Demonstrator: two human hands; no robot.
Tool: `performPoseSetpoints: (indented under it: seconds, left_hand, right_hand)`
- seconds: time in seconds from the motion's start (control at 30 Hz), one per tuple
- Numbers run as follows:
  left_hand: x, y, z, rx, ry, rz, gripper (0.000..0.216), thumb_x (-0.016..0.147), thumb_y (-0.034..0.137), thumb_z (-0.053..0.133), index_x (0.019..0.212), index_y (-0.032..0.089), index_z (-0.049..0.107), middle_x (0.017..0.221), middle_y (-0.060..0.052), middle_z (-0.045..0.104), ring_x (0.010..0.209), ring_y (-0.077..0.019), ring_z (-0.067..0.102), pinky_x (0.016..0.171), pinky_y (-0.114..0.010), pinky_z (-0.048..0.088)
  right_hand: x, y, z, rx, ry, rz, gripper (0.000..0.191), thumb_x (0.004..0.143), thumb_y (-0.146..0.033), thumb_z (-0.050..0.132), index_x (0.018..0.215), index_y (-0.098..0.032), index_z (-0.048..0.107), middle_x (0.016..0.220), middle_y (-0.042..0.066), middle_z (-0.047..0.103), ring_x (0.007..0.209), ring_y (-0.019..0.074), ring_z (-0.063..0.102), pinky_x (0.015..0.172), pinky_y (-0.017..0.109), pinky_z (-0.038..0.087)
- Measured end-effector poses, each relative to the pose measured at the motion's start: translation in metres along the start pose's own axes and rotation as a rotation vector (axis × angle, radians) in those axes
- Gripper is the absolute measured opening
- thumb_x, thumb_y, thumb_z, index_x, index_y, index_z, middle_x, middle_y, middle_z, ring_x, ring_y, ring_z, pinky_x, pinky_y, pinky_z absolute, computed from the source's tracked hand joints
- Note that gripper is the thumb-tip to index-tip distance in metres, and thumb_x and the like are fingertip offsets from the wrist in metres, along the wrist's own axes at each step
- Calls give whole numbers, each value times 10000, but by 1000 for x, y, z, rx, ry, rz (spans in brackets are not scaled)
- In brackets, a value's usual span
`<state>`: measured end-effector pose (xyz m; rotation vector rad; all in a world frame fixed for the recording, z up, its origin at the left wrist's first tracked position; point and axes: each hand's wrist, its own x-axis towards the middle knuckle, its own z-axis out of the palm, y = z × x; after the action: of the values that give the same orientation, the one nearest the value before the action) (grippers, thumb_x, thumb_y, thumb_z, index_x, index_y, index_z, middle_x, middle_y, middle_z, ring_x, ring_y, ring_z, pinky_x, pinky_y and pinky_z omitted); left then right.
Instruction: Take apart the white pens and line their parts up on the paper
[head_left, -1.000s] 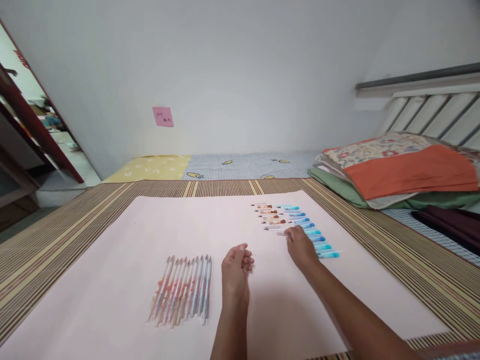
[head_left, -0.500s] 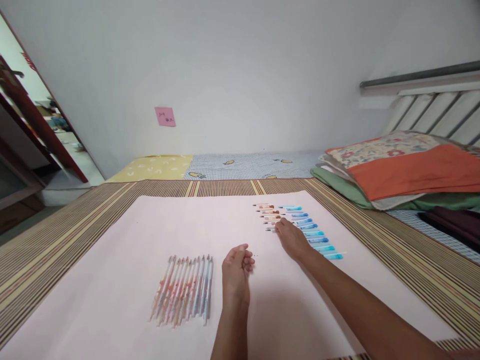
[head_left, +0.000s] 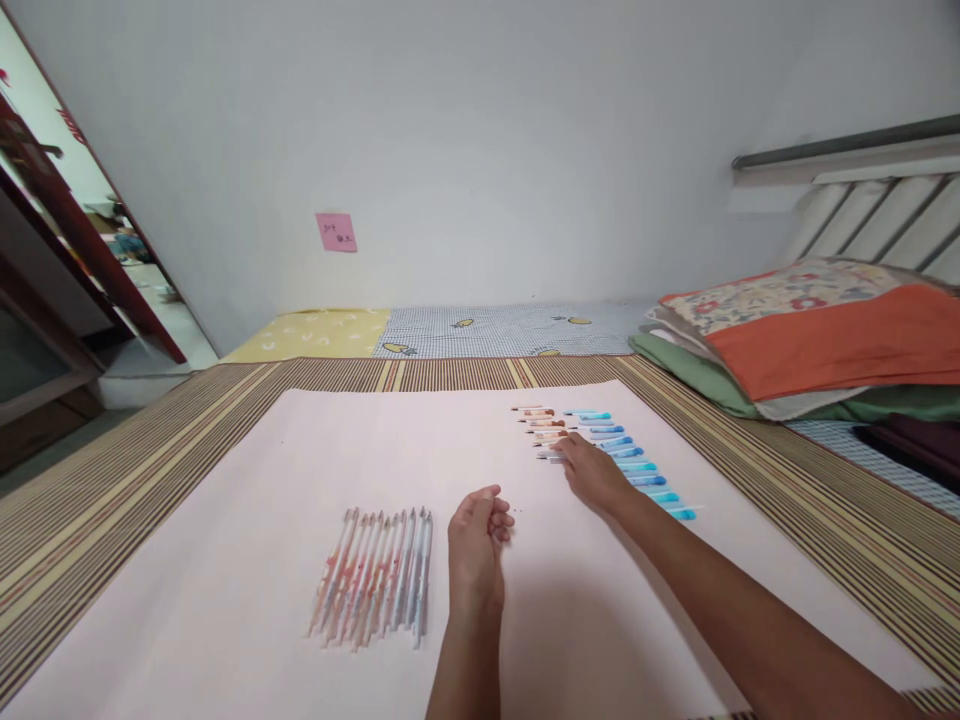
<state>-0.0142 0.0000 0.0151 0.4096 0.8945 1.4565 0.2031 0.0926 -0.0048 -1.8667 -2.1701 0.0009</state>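
Note:
My right hand reaches over the right part of the pale pink sheet. Its fingertips close on the nearest pen in a column of slim pens with brown and pale barrels. Just right of that column lies a column of blue and turquoise pens, partly covered by my right hand. My left hand hovers or rests near the middle of the sheet, palm inward, fingers loosely curled and apart, holding nothing visible. To its left, a row of pink and grey-white pens lies side by side, tips pointing away from me.
A striped mat surrounds the sheet. Folded bedding with an orange band is piled at the right, beside dark cloth. A pink note sticks to the wall. At the far left stands a door.
The view has shifted slightly, so everything appears a little to the right. My right fingers look slightly more extended at the nearest pen. My left hand keeps its pose.

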Motion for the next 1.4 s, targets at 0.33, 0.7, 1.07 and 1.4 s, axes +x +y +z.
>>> performPoseSetpoints:
  seconds: [0.33,0.7,1.07,1.4]
  left_hand:
    - [0,60,-15,-186,137,208,280,647,293,811,841,117,714,649,-1,622,543,-71,518,514,-173,389]
    - [-20,128,-47,-353,441,530,69,760,179,671,800,125,656,676,16,543,587,-74,484,549,-169,382]
    - [-9,120,-52,-352,417,453,74,756,205,666,779,142,636,650,35,531,542,-62,462,512,-166,352]
    - [0,99,-44,-295,314,317,119,701,206,723,773,121,682,630,18,567,527,-63,471,509,-172,381]
  right_hand:
    - [-24,-34,-14,226,141,23,262,902,-83,450,1072,-177,626,1113,86,661,945,191,634,817,281,456]
    - [-100,-191,14,583,-95,-508,461,776,9,451,1110,-234,656,1078,56,611,814,164,596,731,265,482]
    - [-105,-193,33,465,99,-325,208,801,-83,541,956,-217,578,947,58,591,837,215,568,754,327,479]
    - [-95,-165,24,549,86,-45,179,769,-78,491,802,-216,601,832,49,631,724,198,588,656,300,447]
